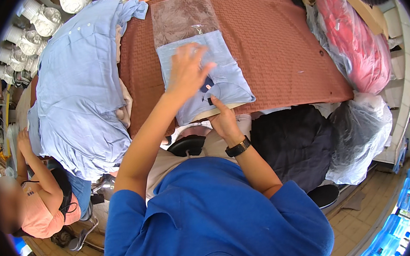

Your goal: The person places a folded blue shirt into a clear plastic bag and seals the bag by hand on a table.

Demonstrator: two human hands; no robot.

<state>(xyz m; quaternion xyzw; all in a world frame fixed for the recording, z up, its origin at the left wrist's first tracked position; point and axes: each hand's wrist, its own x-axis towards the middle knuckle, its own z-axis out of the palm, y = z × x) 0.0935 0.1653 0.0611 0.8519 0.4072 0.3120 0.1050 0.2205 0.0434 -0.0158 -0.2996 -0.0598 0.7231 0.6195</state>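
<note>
A folded light-blue shirt (230,79) lies at the near edge of the table, its collar end toward me. From its far end stretches a clear plastic bag (183,15); how much of the shirt is inside, I cannot tell. My right hand (225,122), with a dark watch on the wrist, grips the collar end, thumb on top and fingers underneath. Above the middle of the shirt is my left hand (189,71), blurred, its thumb and fingers apart and nothing seen in it. A dark tag (206,84) shows near the collar.
The table carries a brown textured cover (276,48). Light-blue shirts (78,75) are heaped on the left, where a person (50,200) sits. At right are a plastic-wrapped red bundle (353,42), black cloth (292,145) and a clear plastic bundle (362,138).
</note>
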